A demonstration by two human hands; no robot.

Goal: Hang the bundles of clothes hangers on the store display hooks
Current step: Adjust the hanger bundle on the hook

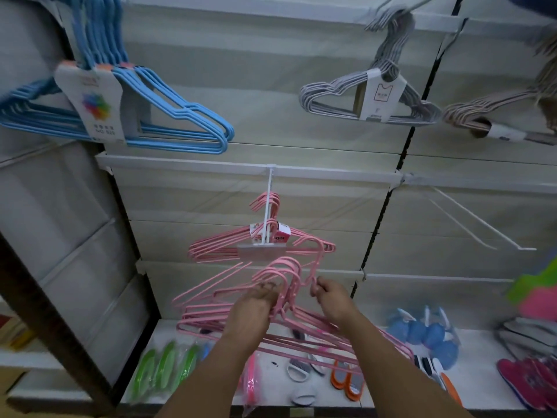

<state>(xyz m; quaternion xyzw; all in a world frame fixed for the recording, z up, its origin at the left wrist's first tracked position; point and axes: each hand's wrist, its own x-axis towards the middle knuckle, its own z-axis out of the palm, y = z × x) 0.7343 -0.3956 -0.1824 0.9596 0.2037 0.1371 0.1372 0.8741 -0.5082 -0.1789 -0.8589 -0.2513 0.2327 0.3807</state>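
Lower centre of the frame: two bare forearms reach up from the bottom edge. The left hand (252,309) curls its fingers round the necks of a loose bundle of pink hangers (241,318), just below their hooked tops. The right hand (333,298) pinches a single pink wire between thumb and fingertips at the bundle's right side. The bundle is held in the air, tilted, its shoulders spreading toward the lower left and lower right, just below the display hook and not on it.

Beneath the hands, along the bottom of the frame, a white shelf (168,330) carries green packaged items (162,366) at lower left, orange-and-grey brushes (346,384) at centre right, and blue packaged items (428,333) further right.

Centre of the frame, behind the held bundle: a white display hook (267,206) projects from a horizontal rail (187,164), and a second, labelled bundle of pink hangers (217,245) hangs on it, behind a clear price-tag holder (261,251) at the hook's tip. To the right, bare white hooks (482,224) stick out from the same rail.

Upper left of the frame: blue hangers (180,122) with a white card label hang on the back panel. Upper right: grey hangers (331,98) with a white label, and beside them, at the right edge, a pale pink-beige set (470,111).
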